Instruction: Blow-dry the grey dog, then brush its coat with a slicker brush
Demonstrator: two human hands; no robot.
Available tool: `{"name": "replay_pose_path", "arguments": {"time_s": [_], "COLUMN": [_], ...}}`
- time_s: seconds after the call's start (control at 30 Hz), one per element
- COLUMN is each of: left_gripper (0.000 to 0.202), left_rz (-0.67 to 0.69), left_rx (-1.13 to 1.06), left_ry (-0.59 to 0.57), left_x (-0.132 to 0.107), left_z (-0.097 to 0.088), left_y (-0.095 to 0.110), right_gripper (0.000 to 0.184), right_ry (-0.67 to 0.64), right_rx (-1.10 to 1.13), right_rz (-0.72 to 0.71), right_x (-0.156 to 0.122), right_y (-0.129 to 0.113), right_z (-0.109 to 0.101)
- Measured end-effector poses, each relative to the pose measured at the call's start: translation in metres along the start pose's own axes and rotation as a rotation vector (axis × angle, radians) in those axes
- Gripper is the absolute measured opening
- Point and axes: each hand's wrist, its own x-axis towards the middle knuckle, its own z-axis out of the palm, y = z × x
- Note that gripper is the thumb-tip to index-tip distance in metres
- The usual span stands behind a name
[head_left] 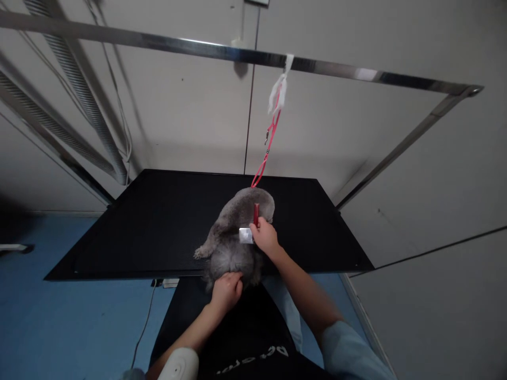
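Observation:
A grey, curly-coated dog (247,203) is on the black grooming table (166,221), its fluffy head (232,257) at the near edge. My right hand (265,236) is wrapped round a slicker brush (256,212) with a red handle and a pale, flat head. The brush is over the dog's neck and back, close to the coat; whether its pins touch is hidden. My left hand (227,290) is closed on the front of the dog's head, around the muzzle. The exact grip of its fingers is hidden in the fur.
A metal bar (222,50) spans above the table on side posts. From it hangs a pink grooming loop (271,134), tied with white cloth (278,94), reaching down to the dog. Grey hoses (85,100) run at the left. A cable (146,319) lies on the blue floor.

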Motion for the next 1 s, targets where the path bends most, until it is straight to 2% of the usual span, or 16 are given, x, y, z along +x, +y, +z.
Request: {"name": "replay_pose_path", "arguments": {"time_s": [0.03, 0.1, 0.17, 0.27, 0.3, 0.33, 0.4, 0.47, 0.5, 0.57, 0.6, 0.67, 0.77, 0.83, 0.9, 1.0], "left_gripper": [0.027, 0.027, 0.028, 0.028, 0.027, 0.026, 0.026, 0.027, 0.028, 0.029, 0.029, 0.028, 0.028, 0.028, 0.028, 0.027], "left_rz": [-0.001, -0.011, -0.011, -0.006, -0.005, -0.006, -0.007, -0.004, -0.001, 0.009, 0.012, 0.017, 0.021, 0.013, 0.007, 0.021], "left_rx": [0.004, 0.012, 0.005, -0.006, -0.004, -0.002, -0.004, -0.018, -0.026, -0.037, -0.038, -0.036, -0.043, -0.049, -0.051, -0.04], "left_ry": [-0.005, -0.003, 0.012, 0.028, 0.028, 0.028, 0.036, 0.05, 0.051, 0.039, 0.03, 0.028, 0.04, 0.039, 0.035, 0.026], "left_x": [0.0, 0.001, 0.0, -0.002, -0.002, -0.002, -0.003, -0.002, -0.002, -0.001, -0.001, 0.0, -0.001, -0.003, -0.004, -0.005], "left_z": [0.0, 0.0, 0.001, 0.002, 0.003, 0.003, 0.003, 0.001, 0.0, -0.003, -0.004, -0.005, -0.004, -0.003, -0.004, -0.009], "left_y": [0.001, 0.003, 0.003, 0.003, 0.002, 0.002, 0.0, -0.001, -0.001, -0.002, -0.001, -0.001, -0.002, -0.003, -0.005, -0.009], "right_gripper": [0.021, 0.021, 0.02, 0.02, 0.022, 0.023, 0.022, 0.021, 0.02, 0.02, 0.02, 0.02, 0.019, 0.02, 0.02, 0.016], "right_ry": [0.008, -0.11, -0.184, 0.078, 0.136, 0.124, -0.072, -0.216, -0.204, -0.066, -0.015, -0.04, -0.111, 0.027, 0.083, -0.15], "right_rx": [0.002, 0.009, -0.018, -0.058, -0.05, -0.031, 0.018, 0.05, 0.056, 0.065, 0.083, 0.147, 0.202, 0.196, 0.228, 0.32], "right_rz": [-0.029, -0.113, -0.104, 0.006, 0.0, -0.037, -0.121, -0.097, -0.048, 0.029, 0.019, -0.049, 0.011, 0.116, 0.086, -0.053], "right_x": [-0.001, -0.003, -0.002, 0.001, 0.001, 0.001, -0.003, -0.007, -0.009, -0.013, -0.014, -0.015, -0.008, -0.002, 0.002, 0.003], "right_y": [-0.001, -0.003, -0.005, -0.004, -0.004, -0.004, -0.001, 0.004, 0.007, 0.012, 0.014, 0.016, 0.019, 0.021, 0.021, 0.019], "right_z": [0.0, -0.002, -0.009, -0.023, -0.025, -0.026, -0.021, -0.012, -0.007, 0.003, 0.007, 0.011, 0.005, -0.002, -0.005, -0.001]}}
